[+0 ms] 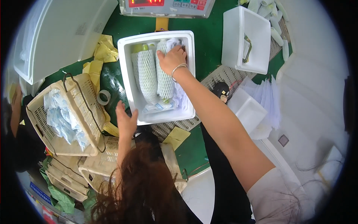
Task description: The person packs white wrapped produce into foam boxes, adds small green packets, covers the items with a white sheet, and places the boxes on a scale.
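Note:
A white foam box (128, 84) stands before me. In it lie long pale-green vegetables in white foam-net sleeves (147, 77), a clear and blue-printed pouch (158, 107), and crumpled white packing material (181, 98) along the right side. My right hand (173, 59) reaches into the box's upper right. Its thumb lies against the right-hand sleeved vegetable (165, 81), and its fingers curl over the packing; whether they grip anything is hidden. My left hand (126, 120) is beside the box's lower left corner, fingers apart, holding nothing.
A digital scale (167, 10) stands beyond the box. At left, a beige plastic crate (92, 109) holds blue-printed pouches (63, 117) near a tape roll (103, 97). Another foam box (232, 39) and loose sleeved vegetables (275, 28) are at right. Part of another person's arm (16, 106) shows far left.

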A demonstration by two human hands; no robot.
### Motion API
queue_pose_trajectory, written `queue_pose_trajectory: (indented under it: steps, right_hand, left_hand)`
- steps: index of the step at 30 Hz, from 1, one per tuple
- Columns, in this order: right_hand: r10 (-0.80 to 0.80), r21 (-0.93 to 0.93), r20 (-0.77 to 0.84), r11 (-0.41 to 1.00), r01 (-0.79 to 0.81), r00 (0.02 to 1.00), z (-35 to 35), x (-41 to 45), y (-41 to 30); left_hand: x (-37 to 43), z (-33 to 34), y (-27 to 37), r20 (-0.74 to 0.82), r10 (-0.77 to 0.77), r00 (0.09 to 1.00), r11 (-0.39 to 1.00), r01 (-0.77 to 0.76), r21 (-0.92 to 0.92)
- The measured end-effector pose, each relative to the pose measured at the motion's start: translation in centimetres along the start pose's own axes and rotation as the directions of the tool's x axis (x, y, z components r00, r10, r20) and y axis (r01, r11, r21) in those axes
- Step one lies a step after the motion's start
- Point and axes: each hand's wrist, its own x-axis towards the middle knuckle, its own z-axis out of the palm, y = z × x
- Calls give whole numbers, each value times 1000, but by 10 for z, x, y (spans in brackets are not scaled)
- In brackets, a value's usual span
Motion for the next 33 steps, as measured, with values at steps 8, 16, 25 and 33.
queue_pose_trajectory:
  steps: [8,16,25,33]
  right_hand:
    - [-126,357,87,930,87,988,-35,-91,59]
    - [48,456,677,756,-469,735,-143,-201,116]
    - [-3,547,799,419,-725,601,-309,-222,-68]
    - [-198,779,625,218,-587,755,-299,-50,-342]
  left_hand:
    - [4,-5,-47,-13,-374,927,908,369,196]
    - [-104,-101,99,79,-353,932,906,320,277]
    - [-113,-355,189,-83,145,986,934,-108,341]
    - [2,-551,197,-749,379,544,881,-460,112]
